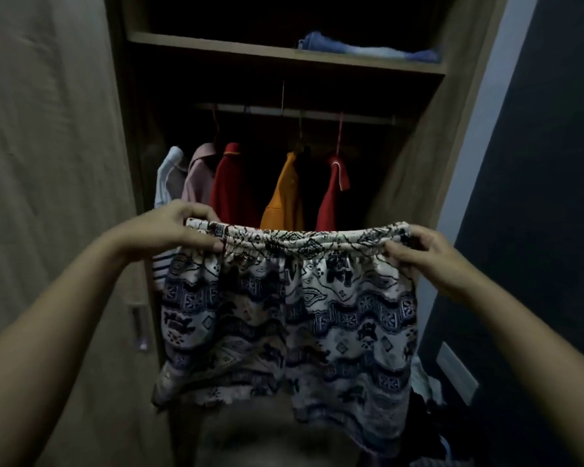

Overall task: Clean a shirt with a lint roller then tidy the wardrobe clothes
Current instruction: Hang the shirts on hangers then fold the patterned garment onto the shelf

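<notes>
Tidying is under way: left hand [176, 227] and right hand [425, 254] pinch the waistband of the shorts [284, 315], stretched between them. Beyond the hands, 5 shirts [230, 183] hang; folding remains.

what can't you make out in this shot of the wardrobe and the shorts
Head view: lower halves of the hanging clothes, hidden behind the patterned shorts that the left hand and right hand hold up.
Head view: the folded blue cloth on the top shelf, too dark to tell what garment it is.
Head view: the clothes pile at lower right, dim and cut off by the edge.
</notes>
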Action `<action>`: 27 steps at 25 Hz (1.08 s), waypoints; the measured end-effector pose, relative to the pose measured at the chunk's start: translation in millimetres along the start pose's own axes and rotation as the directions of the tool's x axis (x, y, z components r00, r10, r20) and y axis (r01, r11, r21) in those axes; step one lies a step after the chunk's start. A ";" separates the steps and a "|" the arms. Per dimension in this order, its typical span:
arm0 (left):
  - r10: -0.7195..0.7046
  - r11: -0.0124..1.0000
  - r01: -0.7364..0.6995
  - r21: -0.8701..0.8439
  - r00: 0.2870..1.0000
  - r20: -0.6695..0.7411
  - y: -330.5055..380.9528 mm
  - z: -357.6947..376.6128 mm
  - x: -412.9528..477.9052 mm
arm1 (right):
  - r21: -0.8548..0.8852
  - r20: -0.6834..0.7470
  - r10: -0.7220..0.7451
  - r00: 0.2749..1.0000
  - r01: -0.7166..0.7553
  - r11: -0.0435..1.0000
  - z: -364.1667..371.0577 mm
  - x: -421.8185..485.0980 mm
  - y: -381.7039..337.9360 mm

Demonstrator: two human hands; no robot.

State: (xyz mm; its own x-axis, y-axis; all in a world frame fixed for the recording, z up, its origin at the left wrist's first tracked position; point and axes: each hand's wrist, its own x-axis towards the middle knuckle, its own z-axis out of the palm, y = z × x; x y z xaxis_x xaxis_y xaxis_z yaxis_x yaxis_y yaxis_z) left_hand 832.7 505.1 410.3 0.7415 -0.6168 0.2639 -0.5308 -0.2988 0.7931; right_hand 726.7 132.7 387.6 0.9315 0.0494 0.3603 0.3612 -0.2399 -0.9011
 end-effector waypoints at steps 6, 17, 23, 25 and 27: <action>-0.342 0.846 0.221 -0.485 0.923 -0.176 -18.8 30.9 29.7 | 0.298 -0.171 0.335 0.926 -0.276 0.914 14.7 21.2 22.0; -0.151 0.886 0.033 -0.463 0.963 -0.221 39.7 122.2 56.5 | 0.395 0.029 0.245 0.969 -0.236 0.888 90.3 41.9 -6.4; 0.004 0.991 -0.058 -0.123 0.916 -0.401 40.5 123.0 47.4 | 0.312 0.134 0.192 0.972 -0.225 0.923 78.4 39.3 -12.3; 0.013 0.965 -0.125 -0.232 0.902 -0.432 47.3 120.0 49.4 | 0.120 0.065 0.093 0.994 -0.100 0.988 71.7 41.0 -12.2; -0.013 0.903 -0.165 -0.398 0.913 -0.409 55.1 114.8 50.0 | -0.263 -0.126 -0.053 0.991 0.018 0.965 57.4 42.1 -5.7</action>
State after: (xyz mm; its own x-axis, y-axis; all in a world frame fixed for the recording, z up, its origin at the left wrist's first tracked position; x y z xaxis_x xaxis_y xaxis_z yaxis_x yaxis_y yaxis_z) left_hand 793.4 374.2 404.2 0.8515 -0.2611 0.4546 -0.4382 0.1216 0.8906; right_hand 766.3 191.8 394.1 0.8985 -0.0602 0.4349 0.3545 -0.4851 -0.7994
